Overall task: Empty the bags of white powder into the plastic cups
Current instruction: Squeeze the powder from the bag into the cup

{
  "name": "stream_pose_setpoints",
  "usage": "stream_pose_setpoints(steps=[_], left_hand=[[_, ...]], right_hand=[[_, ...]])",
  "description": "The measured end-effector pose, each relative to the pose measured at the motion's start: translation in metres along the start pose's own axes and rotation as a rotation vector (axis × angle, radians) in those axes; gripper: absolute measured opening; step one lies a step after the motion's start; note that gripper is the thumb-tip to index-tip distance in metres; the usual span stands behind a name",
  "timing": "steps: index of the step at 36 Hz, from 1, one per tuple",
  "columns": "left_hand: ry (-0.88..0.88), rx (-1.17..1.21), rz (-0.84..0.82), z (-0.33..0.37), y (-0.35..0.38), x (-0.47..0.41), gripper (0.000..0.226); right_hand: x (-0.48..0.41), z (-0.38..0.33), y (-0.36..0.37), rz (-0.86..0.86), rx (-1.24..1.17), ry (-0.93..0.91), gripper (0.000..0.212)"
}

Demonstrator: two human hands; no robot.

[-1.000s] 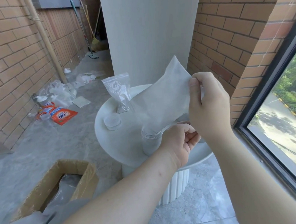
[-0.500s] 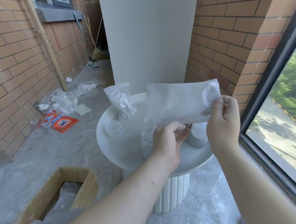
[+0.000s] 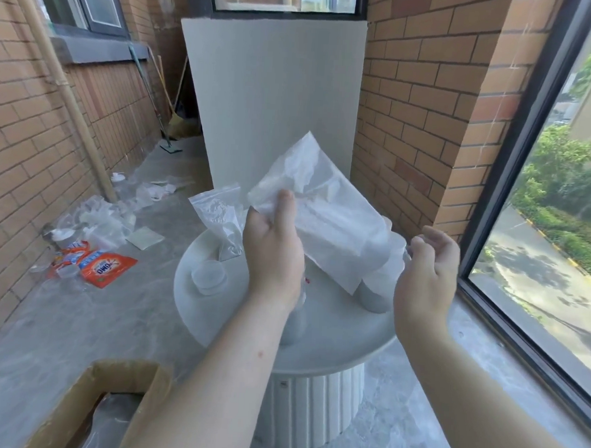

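Note:
My left hand (image 3: 272, 253) grips a large, nearly empty, crumpled clear plastic bag (image 3: 335, 222) by its upper left part, above the round white table (image 3: 335, 359). My right hand (image 3: 428, 268) hovers at the bag's right edge with relaxed fingers, holding nothing. A second zip bag with white powder (image 3: 217, 216) stands at the back left of the table. One plastic cup (image 3: 294, 326) is partly hidden under my left wrist. Another cup (image 3: 374, 298), full of powder, stands under the bag's lower corner. A low lidded cup (image 3: 209, 277) sits at the left.
An open cardboard box (image 3: 83, 394) stands on the floor at the lower left. An orange detergent packet (image 3: 108, 269) and plastic litter (image 3: 99, 218) lie by the left brick wall. A white board (image 3: 276, 103) leans behind the table. A window (image 3: 537, 288) runs along the right.
My right hand has let go of the bag's corner and dropped to the right. The left hand now holds the bag alone, which has tilted and crumpled. The view has lifted.

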State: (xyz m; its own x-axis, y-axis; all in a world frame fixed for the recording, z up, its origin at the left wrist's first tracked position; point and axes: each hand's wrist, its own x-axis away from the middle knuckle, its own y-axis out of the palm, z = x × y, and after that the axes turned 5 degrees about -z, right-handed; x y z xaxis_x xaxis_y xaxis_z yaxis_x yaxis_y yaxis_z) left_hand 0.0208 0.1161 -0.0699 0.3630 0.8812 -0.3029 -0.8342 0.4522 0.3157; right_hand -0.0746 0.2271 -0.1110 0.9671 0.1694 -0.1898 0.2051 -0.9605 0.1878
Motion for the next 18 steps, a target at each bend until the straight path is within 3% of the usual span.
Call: stream_pose_setpoints(steps=[4, 9, 13, 18], left_hand=[[0.044, -0.099, -0.165, 0.008, -0.016, -0.007, 0.024], [-0.013, -0.103, -0.285, 0.018, -0.04, -0.011, 0.045], [-0.042, -0.093, -0.301, 0.029, -0.063, -0.013, 0.03], [-0.041, -0.088, -0.277, 0.041, -0.102, -0.016, 0.013]], right_hand=[[-0.001, -0.025, 0.003, -0.046, 0.023, -0.094, 0.02], [0.012, -0.051, 0.019, -0.357, 0.061, -0.19, 0.02], [0.029, -0.06, 0.04, -0.571, 0.075, -0.208, 0.027], [0.047, -0.057, 0.072, -0.597, 0.095, -0.221, 0.021]])
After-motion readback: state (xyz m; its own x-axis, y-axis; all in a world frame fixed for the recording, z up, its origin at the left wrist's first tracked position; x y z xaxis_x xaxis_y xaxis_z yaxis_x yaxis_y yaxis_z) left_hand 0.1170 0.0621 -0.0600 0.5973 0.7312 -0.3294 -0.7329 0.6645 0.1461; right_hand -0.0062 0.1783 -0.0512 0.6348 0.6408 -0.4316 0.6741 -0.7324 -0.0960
